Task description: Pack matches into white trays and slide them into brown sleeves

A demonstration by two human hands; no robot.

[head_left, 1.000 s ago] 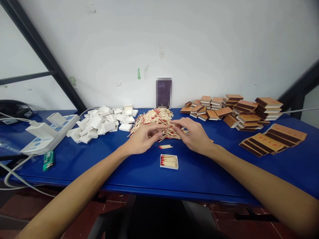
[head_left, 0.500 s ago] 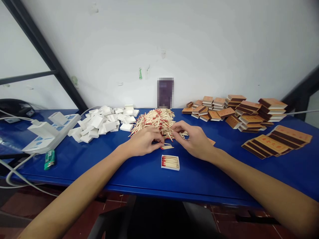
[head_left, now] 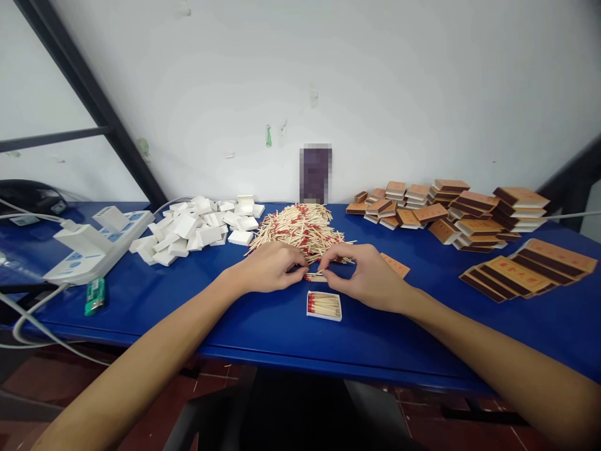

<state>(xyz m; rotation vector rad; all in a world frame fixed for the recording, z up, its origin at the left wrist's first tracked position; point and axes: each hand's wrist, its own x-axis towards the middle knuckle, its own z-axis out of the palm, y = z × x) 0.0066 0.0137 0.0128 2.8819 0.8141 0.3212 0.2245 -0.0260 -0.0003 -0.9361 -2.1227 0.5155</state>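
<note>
My left hand is closed, its thumb and forefinger pinched at the red-headed ends of a few matches just in front of the pile. From the other side my right hand pinches the plain end of a match between thumb and forefinger. Just below both hands, a white matchbox tray lies on the blue table, holding several matches with their red heads to the left. Behind the hands rises a large heap of loose matches. A flat matchbox sleeve is partly hidden behind my right hand.
White empty trays are heaped at the back left, beside a power strip with plugs and cables. A green lighter-like pack lies near it. Stacked matchboxes stand at the back right, with flat sleeves fanned in front.
My right hand has moved left and down from the edge of the heap to the small group of matches, and its fingers have closed there. The left hand stays nearly in place.
</note>
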